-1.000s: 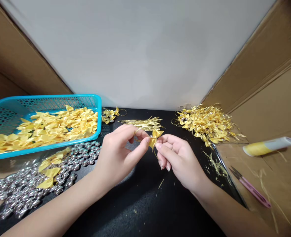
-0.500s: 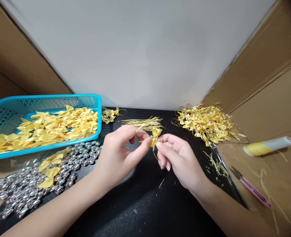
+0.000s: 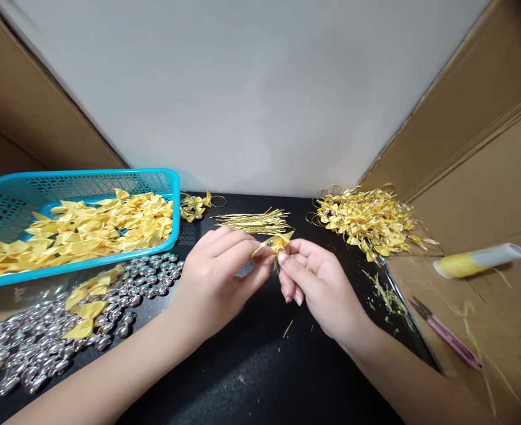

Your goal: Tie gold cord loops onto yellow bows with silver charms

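Note:
Between my two hands, above the black table, is a yellow ribbon bow (image 3: 279, 242) with a thin gold cord looped at its left. My left hand (image 3: 227, 274) pinches the cord and the bow's left side with thumb and forefinger. From the other side my right hand (image 3: 315, 280) grips the bow between thumb and fingers. The fingertips hide much of the bow's centre. Just beyond my hands lies a bundle of cut gold cords (image 3: 255, 221). Left of my left hand, silver oval beads (image 3: 52, 336) are spread out with a few yellow bows (image 3: 85, 319) on them.
A blue basket (image 3: 175, 218) of yellow bows stands at the left. Finished-looking bows with loops (image 3: 366, 218) are heaped at the back right, and a few bows (image 3: 193, 206) lie beside the basket. Pink-handled snips (image 3: 452, 339) and a yellow-and-white tube (image 3: 479, 261) rest at the right.
My left fingers have turned inward and closed in on the bow's left side. The bow has tilted, and its cord loop now leans lower. My right hand has barely moved.

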{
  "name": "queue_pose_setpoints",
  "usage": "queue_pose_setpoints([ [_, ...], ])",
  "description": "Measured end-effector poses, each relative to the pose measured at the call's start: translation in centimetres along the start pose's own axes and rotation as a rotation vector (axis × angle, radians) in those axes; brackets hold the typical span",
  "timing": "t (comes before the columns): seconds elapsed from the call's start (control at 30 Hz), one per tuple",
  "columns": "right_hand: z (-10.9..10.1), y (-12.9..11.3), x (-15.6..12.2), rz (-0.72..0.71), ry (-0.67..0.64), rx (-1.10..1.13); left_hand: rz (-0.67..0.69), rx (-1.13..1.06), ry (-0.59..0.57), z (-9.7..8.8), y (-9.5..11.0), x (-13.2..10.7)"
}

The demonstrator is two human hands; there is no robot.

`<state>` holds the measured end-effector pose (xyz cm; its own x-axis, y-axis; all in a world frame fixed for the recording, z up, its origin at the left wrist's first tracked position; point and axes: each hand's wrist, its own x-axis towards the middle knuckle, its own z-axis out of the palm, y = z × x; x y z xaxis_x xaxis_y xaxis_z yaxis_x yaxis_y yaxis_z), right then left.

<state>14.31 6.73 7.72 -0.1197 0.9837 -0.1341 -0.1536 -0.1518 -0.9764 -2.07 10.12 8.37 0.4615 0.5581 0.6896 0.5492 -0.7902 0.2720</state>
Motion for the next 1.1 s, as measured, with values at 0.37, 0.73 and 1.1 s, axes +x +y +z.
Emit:
queue_pose_setpoints([
  [0.37, 0.0, 0.0, 0.0, 0.011, -0.029, -0.011, -0.092, -0.053, 0.041, -0.8, 0.2, 0.4],
  [0.73, 0.2, -0.6, 0.0, 0.056, -0.041, -0.106, 0.163, 0.183, -0.042, -1.2, -0.9, 0.9],
  [1.1, 0.2, -0.7, 0.1, 0.083, -0.041, -0.151, 0.251, 0.215, -0.113, -1.4, -1.3, 1.1],
])
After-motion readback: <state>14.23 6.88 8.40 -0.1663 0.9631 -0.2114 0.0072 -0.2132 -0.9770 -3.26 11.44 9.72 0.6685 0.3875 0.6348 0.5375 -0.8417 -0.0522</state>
